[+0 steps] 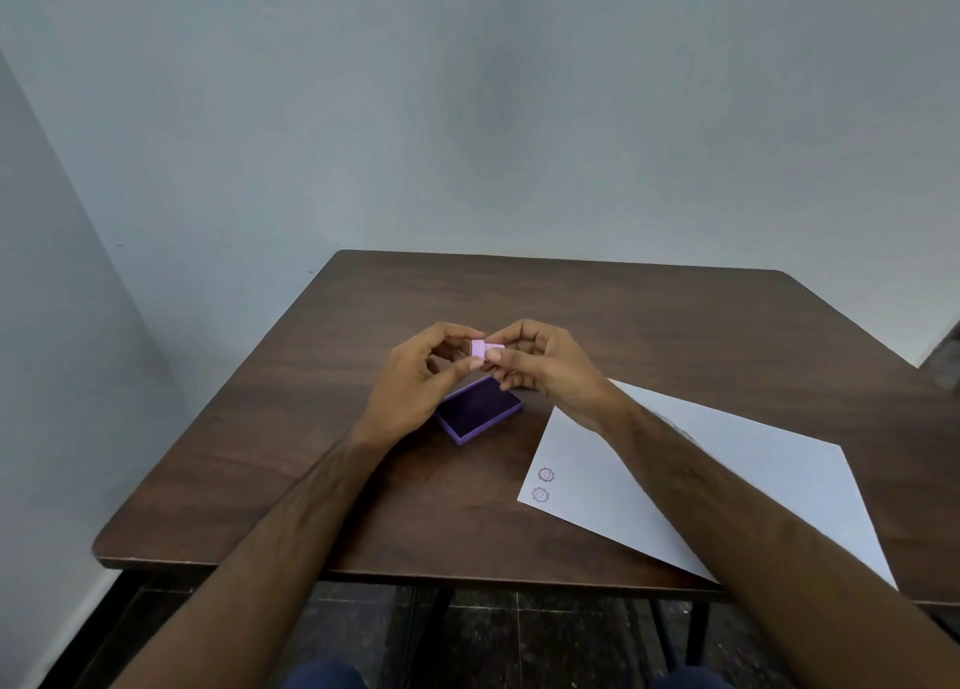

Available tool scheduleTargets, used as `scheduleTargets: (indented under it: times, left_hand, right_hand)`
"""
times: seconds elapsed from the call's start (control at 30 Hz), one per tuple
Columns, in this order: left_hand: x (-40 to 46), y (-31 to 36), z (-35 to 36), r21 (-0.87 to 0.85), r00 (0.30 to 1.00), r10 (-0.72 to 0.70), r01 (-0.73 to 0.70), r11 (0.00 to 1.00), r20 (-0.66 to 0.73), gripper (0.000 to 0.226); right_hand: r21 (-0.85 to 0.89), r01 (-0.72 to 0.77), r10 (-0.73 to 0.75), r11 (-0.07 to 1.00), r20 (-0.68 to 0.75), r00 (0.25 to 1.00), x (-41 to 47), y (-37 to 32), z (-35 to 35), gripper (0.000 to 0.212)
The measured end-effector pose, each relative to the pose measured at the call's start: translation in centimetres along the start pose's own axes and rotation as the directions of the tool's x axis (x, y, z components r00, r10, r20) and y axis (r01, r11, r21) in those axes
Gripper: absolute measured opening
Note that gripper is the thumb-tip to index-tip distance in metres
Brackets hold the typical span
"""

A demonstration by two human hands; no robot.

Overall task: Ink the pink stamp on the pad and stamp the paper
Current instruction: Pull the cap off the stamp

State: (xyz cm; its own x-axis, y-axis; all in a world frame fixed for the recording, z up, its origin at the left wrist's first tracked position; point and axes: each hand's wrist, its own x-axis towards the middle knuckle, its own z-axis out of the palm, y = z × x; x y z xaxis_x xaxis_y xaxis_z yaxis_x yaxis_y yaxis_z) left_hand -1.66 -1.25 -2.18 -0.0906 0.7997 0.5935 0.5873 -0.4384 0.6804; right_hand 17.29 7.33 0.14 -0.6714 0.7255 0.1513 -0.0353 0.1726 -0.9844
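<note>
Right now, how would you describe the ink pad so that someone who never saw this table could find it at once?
Start at the dark wooden table and look to its middle, just left of the white paper. There, below the two hands, lies the ink pad, a flat open box. It is the only purple thing resting on the table, with a dark inked middle and a lighter lilac rim.

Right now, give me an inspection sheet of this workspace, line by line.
Surface: dark wood table, bare apart from the job's things.
Job's things: pink stamp held above the open purple pad; paper to the right, carrying two prints near its left corner.
Clutter: nothing seen.
Grippers: left hand and right hand both pinch the stamp.
Cables: nothing seen.
Surroundings: plain wall, dark tiled floor.
</note>
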Motion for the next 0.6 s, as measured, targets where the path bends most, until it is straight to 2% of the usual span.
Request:
scheduleTargets:
  times: [0.13,0.27,0.43,0.6]
  left_hand:
    - [0.11,-0.14,0.09,-0.006,0.999,0.008,-0.008,1.000,-0.038,0.027]
    - [0.16,-0.12,0.14,0.005,0.998,0.046,-0.046,0.999,-0.054,0.027]
    - [0.09,0.01,0.07,0.105,0.992,0.126,-0.124,0.987,-0.016,0.029]
    - [0.16,0.14,0.01,0.122,0.989,0.151,-0.150,0.981,-0.002,0.027]
  right_hand:
    - [0.009,0.049,-0.049,0.999,-0.013,0.999,-0.34,0.59,-0.05,0.025]
    - [-0.069,0.100,-0.100,0.993,0.000,0.995,-0.28,0.61,0.15,0.027]
    - [-0.130,0.107,-0.110,0.986,-0.019,0.994,-0.08,0.76,0.27,0.024]
    - [-0.117,0.136,-0.140,0.984,-0.026,0.990,-0.20,0.82,0.22,0.022]
